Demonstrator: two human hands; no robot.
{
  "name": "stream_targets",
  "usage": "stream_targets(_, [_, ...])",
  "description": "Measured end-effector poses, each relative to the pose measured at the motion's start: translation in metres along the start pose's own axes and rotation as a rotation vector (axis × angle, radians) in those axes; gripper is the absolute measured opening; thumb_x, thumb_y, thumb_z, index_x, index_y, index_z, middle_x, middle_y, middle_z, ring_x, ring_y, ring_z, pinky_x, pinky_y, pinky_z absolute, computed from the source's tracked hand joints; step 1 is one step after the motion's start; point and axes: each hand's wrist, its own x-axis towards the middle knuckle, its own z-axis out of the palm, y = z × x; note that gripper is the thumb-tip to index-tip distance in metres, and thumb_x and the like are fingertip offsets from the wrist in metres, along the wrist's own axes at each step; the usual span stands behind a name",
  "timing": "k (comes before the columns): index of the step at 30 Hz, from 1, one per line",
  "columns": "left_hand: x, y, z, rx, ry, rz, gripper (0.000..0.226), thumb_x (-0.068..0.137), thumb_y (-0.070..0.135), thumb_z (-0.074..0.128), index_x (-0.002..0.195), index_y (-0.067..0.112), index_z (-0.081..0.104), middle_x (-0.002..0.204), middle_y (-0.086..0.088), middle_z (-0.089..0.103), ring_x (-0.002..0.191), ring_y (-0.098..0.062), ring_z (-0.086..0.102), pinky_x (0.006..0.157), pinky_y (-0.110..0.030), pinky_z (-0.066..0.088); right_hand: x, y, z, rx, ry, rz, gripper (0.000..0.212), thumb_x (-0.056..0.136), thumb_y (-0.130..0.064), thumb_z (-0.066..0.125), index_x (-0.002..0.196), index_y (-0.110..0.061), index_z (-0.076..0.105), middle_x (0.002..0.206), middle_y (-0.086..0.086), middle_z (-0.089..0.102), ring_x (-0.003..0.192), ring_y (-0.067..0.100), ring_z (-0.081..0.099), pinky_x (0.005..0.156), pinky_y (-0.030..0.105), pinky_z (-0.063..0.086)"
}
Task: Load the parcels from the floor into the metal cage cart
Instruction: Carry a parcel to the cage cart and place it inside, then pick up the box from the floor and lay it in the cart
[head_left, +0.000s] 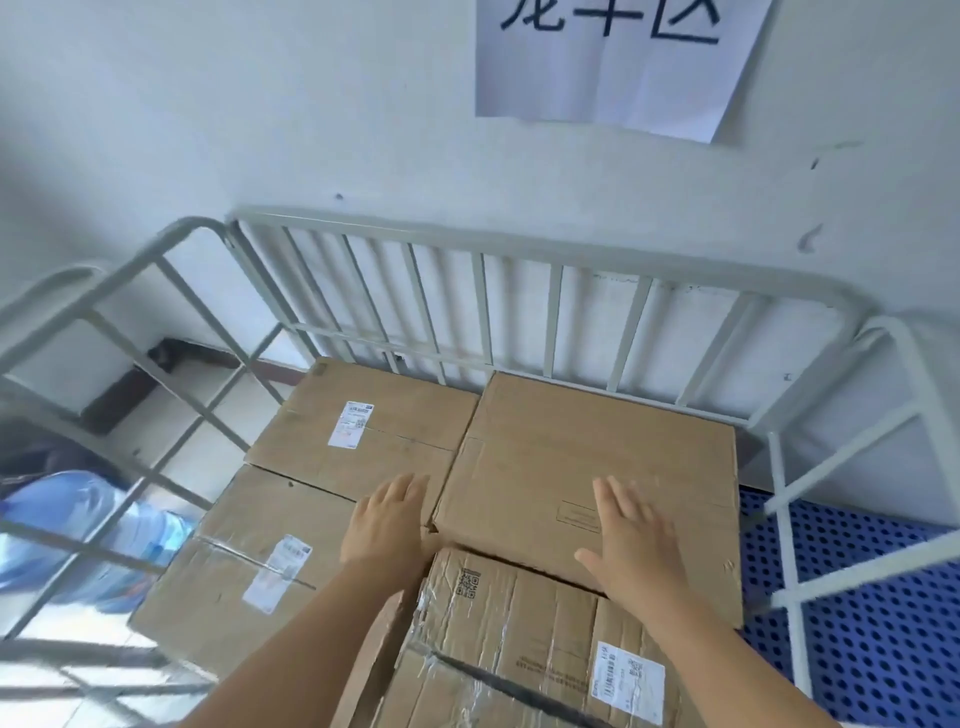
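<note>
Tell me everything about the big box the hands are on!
The big box is plain brown cardboard, wide and flat, lying closed in the cage cart against its back bars. Its top has a faint printed rectangle near the front and a few small dents and creases. The right hand lies flat on the top with fingers spread, and the left hand is at its left edge, fingers straight. Another box sits beside it on the left, and a taped box is in front.
</note>
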Motion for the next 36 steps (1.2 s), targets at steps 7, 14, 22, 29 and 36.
stream_targets(7, [-0.096,-0.056,-0.037,-0.047,0.075,-0.111,0.076,0.092,0.046,0.054,0.153,0.022,0.016,0.158,0.005,0.022,0.143,-0.017,0.025,0.115,-0.034,0.020,-0.058,-0.074,-0.029,-0.050,0.064,-0.182,0.085,0.096,-0.048,0.051,0.156,-0.021,-0.002,0.165,0.000,-0.004,0.151,0.024,0.000,0.120,0.043,0.010])
stream_targets(14, [-0.210,-0.117,-0.067,-0.102,0.248,-0.188,0.076,0.091,0.048,0.056,0.152,0.022,0.020,0.156,0.003,0.027,0.143,-0.019,0.026,0.117,-0.036,0.021,-0.140,-0.165,-0.040,-0.090,0.171,-0.392,0.087,0.091,-0.050,0.057,0.155,-0.018,0.006,0.163,0.000,0.006,0.150,0.023,0.009,0.118,0.041,0.016])
stream_targets(22, [-0.372,-0.181,-0.064,-0.149,0.400,-0.395,0.079,0.089,0.048,0.059,0.153,0.021,0.020,0.156,0.003,0.028,0.143,-0.019,0.027,0.117,-0.036,0.020,-0.254,-0.265,-0.020,-0.104,0.175,-0.683,0.089,0.094,-0.051,0.052,0.157,-0.018,-0.001,0.165,0.002,0.001,0.151,0.022,0.002,0.120,0.041,0.007])
stream_targets(29, [-0.492,-0.197,-0.026,-0.217,0.472,-0.666,0.077,0.091,0.046,0.058,0.152,0.020,0.020,0.155,0.003,0.029,0.143,-0.019,0.025,0.116,-0.036,0.019,-0.323,-0.325,0.010,-0.146,0.074,-0.953,0.087,0.095,-0.049,0.050,0.157,-0.019,-0.003,0.165,0.001,-0.001,0.151,0.021,-0.001,0.122,0.042,0.004])
stream_targets(36, [-0.593,-0.171,0.042,-0.355,0.435,-1.069,0.075,0.091,0.046,0.057,0.152,0.021,0.021,0.157,0.002,0.027,0.143,-0.020,0.026,0.116,-0.038,0.020,-0.379,-0.349,0.068,-0.311,-0.031,-1.253,0.086,0.094,-0.051,0.052,0.157,-0.020,0.003,0.164,-0.001,0.003,0.151,0.021,0.003,0.120,0.042,0.008])
